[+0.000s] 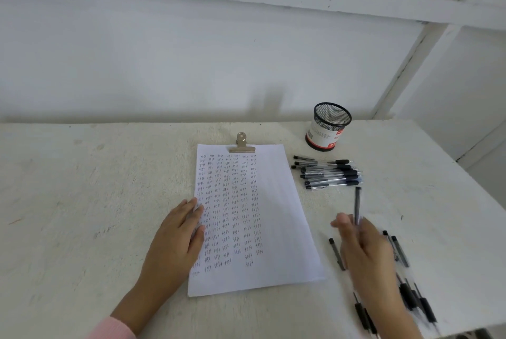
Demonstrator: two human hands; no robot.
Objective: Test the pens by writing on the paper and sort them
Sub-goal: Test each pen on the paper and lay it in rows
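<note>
the left hand lies flat and spread on the near left edge of the paper, grasping nothing; it seems placed there as a weight, so the sheet does not slide while a pen is dragged across it; a clip pins the far edge for the same reason, though what lies under the sheet cannot be told; the paper is already filled with columns of small test marks, with blank room left along its right side and near edge, which suggests the job is well along.

the right hand is blurred to the right of the paper, its fingers closed around one pen that stands nearly upright, pointing toward the far side; whether this pen is on its way to be tested or to a pile cannot be told; the pens fall into two groups, likely one tested and one waiting; a tidy row lies side by side just right of the paper's far corner, while a loose scatter lies at the near right, around and partly under the right hand; a mesh pen cup stands on the far right of the table, apparently empty, well clear of the writing so it cannot be knocked.
</note>
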